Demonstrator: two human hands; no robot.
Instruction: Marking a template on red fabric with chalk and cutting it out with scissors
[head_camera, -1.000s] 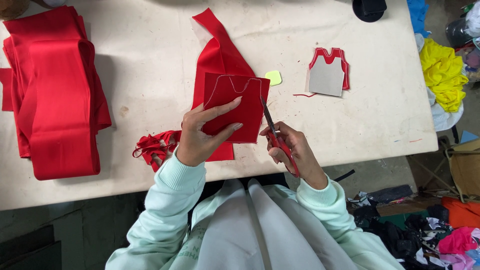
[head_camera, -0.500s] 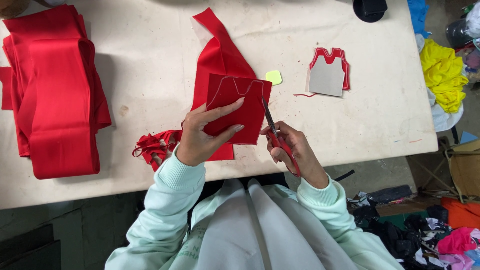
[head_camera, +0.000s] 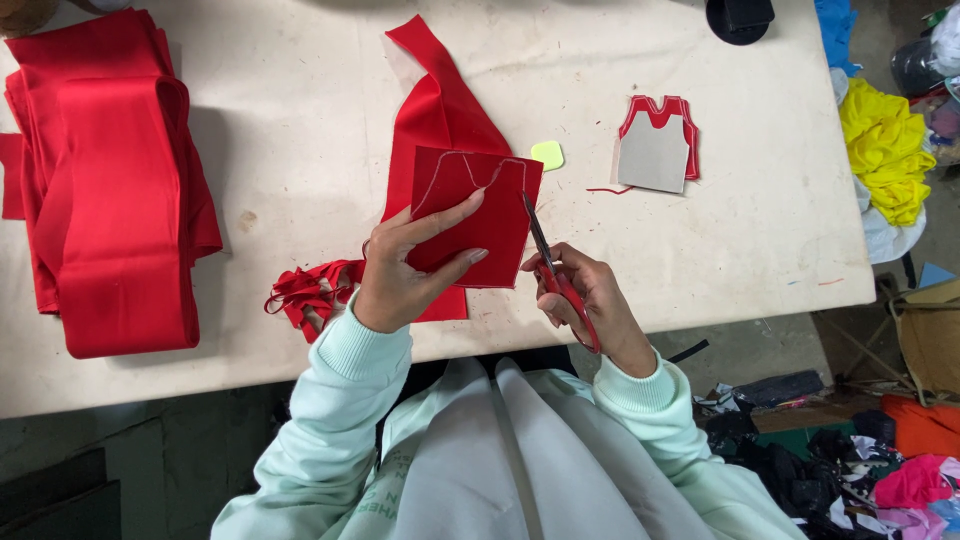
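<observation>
Two hands work at the near edge of a pale worktop. The left hand grips a red fabric square marked with a thin chalk outline, thumb on top and fingers spread across its face, holding it just above the worktop edge. The right hand is closed around the red handles of scissors, whose blades point away from the person and meet the right edge of the square.

Under the square lies a longer red strip, running up and away across the worktop. Just left of the left wrist sits a small heap of red scraps, touching the worktop near its edge. A large folded stack of red cloth fills the far left side, well apart from the hands.

Beyond the scissors lies a small yellow-green chip, and to its right a grey card template resting on a red cut piece whose edges show around its top. A thin red thread lies just beside that template. Yellow cloth hangs off the worktop's right end, over a cluttered floor.
</observation>
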